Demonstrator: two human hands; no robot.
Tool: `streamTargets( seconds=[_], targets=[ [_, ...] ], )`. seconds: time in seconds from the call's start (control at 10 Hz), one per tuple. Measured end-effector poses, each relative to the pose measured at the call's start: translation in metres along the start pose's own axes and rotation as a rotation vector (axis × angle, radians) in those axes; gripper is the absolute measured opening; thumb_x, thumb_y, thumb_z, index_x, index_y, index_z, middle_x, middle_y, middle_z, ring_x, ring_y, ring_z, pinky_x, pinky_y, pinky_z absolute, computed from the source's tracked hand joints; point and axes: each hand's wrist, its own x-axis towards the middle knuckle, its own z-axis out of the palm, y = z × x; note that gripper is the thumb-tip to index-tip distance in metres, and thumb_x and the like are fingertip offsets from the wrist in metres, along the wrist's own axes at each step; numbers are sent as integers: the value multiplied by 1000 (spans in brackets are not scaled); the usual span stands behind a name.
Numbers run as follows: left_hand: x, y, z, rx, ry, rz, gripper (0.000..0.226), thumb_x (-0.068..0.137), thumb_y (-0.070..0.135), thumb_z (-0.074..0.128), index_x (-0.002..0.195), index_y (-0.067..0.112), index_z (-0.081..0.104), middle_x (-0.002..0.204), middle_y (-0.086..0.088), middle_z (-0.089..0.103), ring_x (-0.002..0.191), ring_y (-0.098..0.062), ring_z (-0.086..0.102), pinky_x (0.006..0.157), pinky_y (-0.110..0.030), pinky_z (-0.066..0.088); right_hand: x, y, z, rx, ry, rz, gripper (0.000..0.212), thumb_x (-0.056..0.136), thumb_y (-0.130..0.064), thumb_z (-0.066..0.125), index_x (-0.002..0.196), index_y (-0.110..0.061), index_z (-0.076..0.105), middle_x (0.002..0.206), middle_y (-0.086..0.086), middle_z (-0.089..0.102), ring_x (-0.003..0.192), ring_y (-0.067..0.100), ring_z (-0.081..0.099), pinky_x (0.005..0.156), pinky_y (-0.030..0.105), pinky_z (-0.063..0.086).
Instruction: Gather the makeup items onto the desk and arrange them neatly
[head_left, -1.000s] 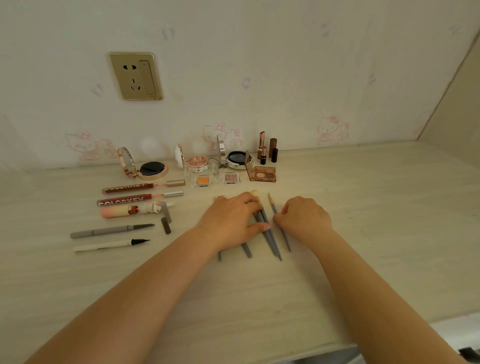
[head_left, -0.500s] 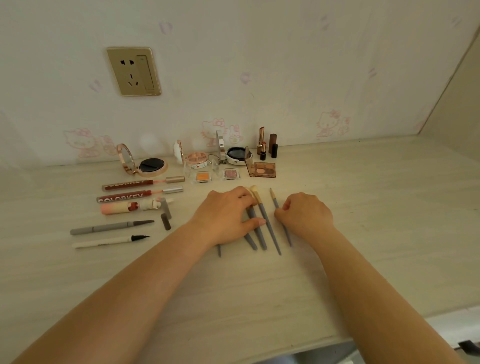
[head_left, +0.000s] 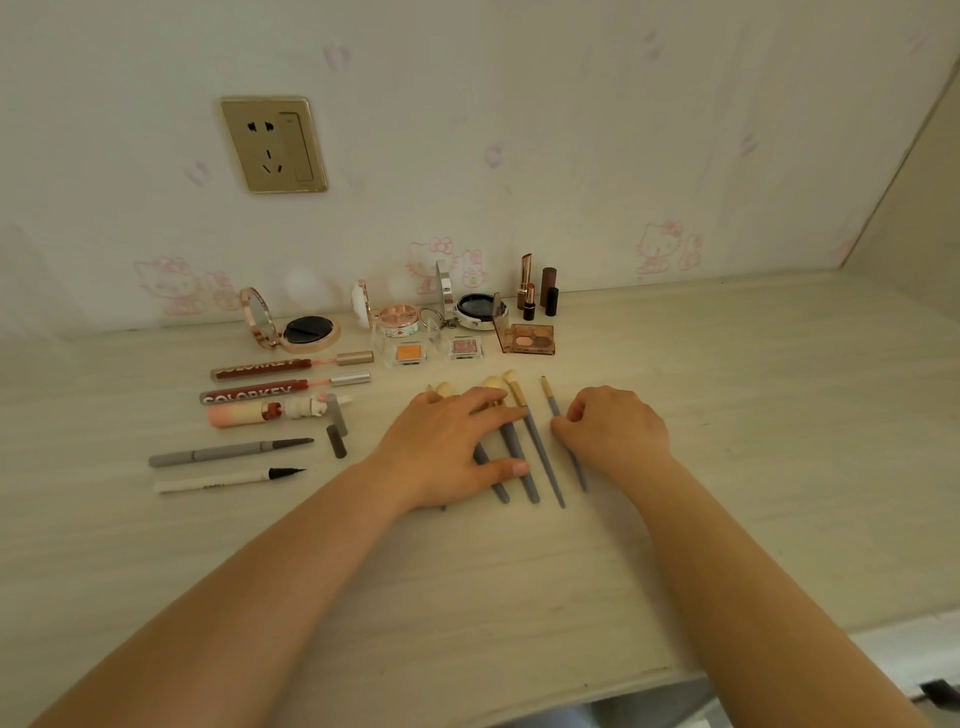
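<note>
Along the back of the pale wood-grain desk (head_left: 727, 467), open rose-gold round compact (head_left: 306, 332) with dark cushion inside and mirror lid upright; beside it small open round pot (head_left: 397, 322) with pink contents, silver round compact (head_left: 478, 312) holding a black pad, two clear square pans, one orange (head_left: 409, 354), one pink glitter (head_left: 466, 347), and open brown eyeshadow palette (head_left: 530, 338) with four shades; three upright lipsticks (head_left: 537, 288) at the wall. Further left, two dark red lip gloss tubes (head_left: 260, 382), the nearer reading "COLORKEY", the farther lettering partly cut off; below them a pink tube (head_left: 244, 414), grey pencil (head_left: 228, 451) and white liner pen (head_left: 228, 479), print unreadable. Centre, row of grey-handled makeup brushes (head_left: 540, 457) with cream bristles pointing at the wall. Left hand (head_left: 452, 452) palm down, fingers straight, pressing flat across several brushes; right hand (head_left: 615, 431) just beside, fingers curled, touching the thin rightmost brush, a true pinch impossible to tell; hands apart
</note>
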Motion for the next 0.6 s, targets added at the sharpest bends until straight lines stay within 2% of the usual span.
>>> streamTargets(
  seconds=[0.2,0.3,0.4,0.5,0.6],
  targets=[
    [-3,-8,-1,-63,-52,15,65,85,67,36,143,42,22,154,13,14,137,-12,24,107,-34,32,-1,-1,1,-5,14,-2,26,89,-39,50,102,-20,62,102,2,63,94,22,59,72,30,45],
    [-1,-9,-1,-53,-50,12,65,86,66,36,144,40,21,154,12,14,139,-11,22,108,-34,31,0,0,2,-3,13,1,26,89,-39,50,102,-20,62,102,2,63,93,22,59,73,31,46],
    [-5,-5,-2,-89,73,4,61,90,60,34,145,36,22,153,9,19,138,-12,22,109,-32,27,-1,1,2,8,26,-20,27,90,-41,48,98,-19,60,98,1,61,92,22,58,73,31,44],
    [-15,0,-7,-251,254,-26,59,90,60,29,142,31,31,145,9,32,130,-7,33,99,-24,32,-1,4,3,68,8,-12,27,92,-43,43,91,-19,54,85,-2,55,82,19,53,70,31,42],
    [-52,-9,-17,-429,547,-32,45,91,49,30,126,28,50,118,15,52,101,10,50,81,-18,44,0,14,-3,320,19,-3,26,95,-41,41,90,-17,51,83,-1,53,78,16,49,70,30,38]
  ],
)
